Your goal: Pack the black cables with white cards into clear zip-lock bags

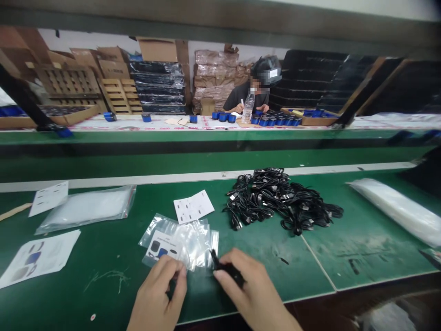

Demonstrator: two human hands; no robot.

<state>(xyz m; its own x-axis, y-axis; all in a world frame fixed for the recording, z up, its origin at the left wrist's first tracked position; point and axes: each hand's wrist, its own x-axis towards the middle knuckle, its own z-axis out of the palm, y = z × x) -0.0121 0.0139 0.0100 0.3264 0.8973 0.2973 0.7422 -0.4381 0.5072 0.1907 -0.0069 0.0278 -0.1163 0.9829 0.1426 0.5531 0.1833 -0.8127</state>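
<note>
My left hand (pixel 158 292) pinches the lower edge of a clear zip bag (pixel 188 243), which has a printed card (pixel 161 248) inside it. My right hand (pixel 250 289) is just to the right of the bag and grips a short black cable piece (pixel 227 269), partly hidden by my fingers. Behind the bag lies a small white printed sheet (pixel 193 207). A tangled pile of black cables (pixel 279 200) sits on the green workbench (pixel 103 289), farther ahead and to the right of my hands.
A flat clear bag (pixel 86 209) and printed sheets (pixel 39 257) lie to the left, and a long plastic-wrapped bundle (pixel 396 211) lies to the right. Beyond a raised shelf, a co-worker (pixel 248 94) sits at another bench among blue-topped items, with stacked cartons behind.
</note>
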